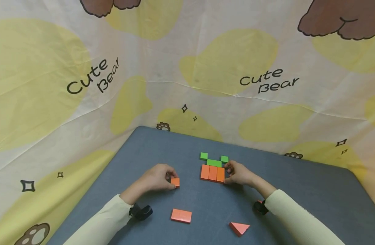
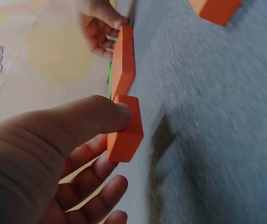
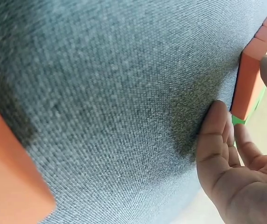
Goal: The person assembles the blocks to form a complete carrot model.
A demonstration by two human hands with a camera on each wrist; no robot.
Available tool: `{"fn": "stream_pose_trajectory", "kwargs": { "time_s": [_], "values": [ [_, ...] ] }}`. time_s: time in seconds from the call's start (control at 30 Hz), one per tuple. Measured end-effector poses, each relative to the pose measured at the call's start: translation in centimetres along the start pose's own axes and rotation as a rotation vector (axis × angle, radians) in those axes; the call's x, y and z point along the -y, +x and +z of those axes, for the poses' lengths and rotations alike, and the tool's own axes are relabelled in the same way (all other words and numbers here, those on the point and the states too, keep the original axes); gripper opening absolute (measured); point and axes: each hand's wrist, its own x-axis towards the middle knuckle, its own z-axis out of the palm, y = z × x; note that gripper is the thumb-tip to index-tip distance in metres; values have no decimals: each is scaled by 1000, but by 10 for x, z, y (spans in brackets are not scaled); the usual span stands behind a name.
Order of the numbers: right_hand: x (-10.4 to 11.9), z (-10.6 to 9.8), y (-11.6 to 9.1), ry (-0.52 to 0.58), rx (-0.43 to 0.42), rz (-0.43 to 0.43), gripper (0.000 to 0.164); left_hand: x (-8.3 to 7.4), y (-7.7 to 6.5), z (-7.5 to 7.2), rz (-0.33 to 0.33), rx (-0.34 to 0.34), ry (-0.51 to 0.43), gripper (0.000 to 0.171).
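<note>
My left hand (image 1: 160, 177) pinches a small orange block (image 1: 175, 182) between thumb and fingers, left of the block arrangement. In the left wrist view the thumb presses on this orange block (image 2: 129, 126), and the other fingers curl loosely below. Three upright orange blocks (image 1: 213, 173) lie side by side, touching a green rectangular block (image 1: 214, 163). Two green cubes (image 1: 204, 156) sit at its far corners. My right hand (image 1: 240, 174) is at the row's right end; its thumb touches the rightmost orange block (image 3: 250, 79), while the index finger appears apart from it.
Nearer on the grey table (image 1: 297, 190) lie a reddish-orange rectangular block (image 1: 181, 215) and a triangular block (image 1: 239, 228). Another reddish piece is mostly hidden by the right wrist camera (image 1: 261, 207). A printed cloth (image 1: 212, 112) hangs behind the table.
</note>
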Motion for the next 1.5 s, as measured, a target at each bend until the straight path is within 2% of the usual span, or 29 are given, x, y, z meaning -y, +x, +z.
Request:
{"fn": "stream_pose_trajectory", "kwargs": {
  "time_s": [0.43,0.73,0.97,1.5],
  "values": [
    [-2,3,2,-24,-14,0,51,-42,41,19,129,66,69,23],
    [0,1,4,-42,-4,-18,48,-59,62,39,175,102,140,25],
    [0,0,5,-62,-9,-9,47,-65,71,48,210,112,163,24],
    [-3,1,6,-98,-31,-10,47,-70,77,55,201,113,221,24]
  ]
}}
